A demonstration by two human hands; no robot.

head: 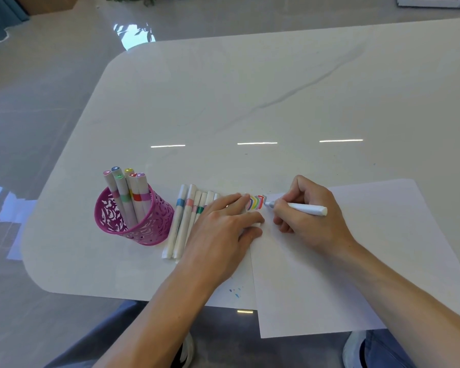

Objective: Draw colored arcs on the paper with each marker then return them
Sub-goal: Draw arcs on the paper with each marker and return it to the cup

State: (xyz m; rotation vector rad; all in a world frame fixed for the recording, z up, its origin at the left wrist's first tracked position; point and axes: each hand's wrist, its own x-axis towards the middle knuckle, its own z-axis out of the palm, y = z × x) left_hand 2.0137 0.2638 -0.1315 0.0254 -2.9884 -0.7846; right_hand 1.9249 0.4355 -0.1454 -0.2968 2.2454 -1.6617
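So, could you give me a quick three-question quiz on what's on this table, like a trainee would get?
1. True or false: the pink cup is empty.
2. Which of the hands holds the marker with its tip at the coloured arcs on the paper? A) left hand B) right hand C) neither
3. How many markers stand in the pink cup?

Key: 1. False, it holds markers. 2. B; the left hand lies flat beside the arcs. 3. Six.
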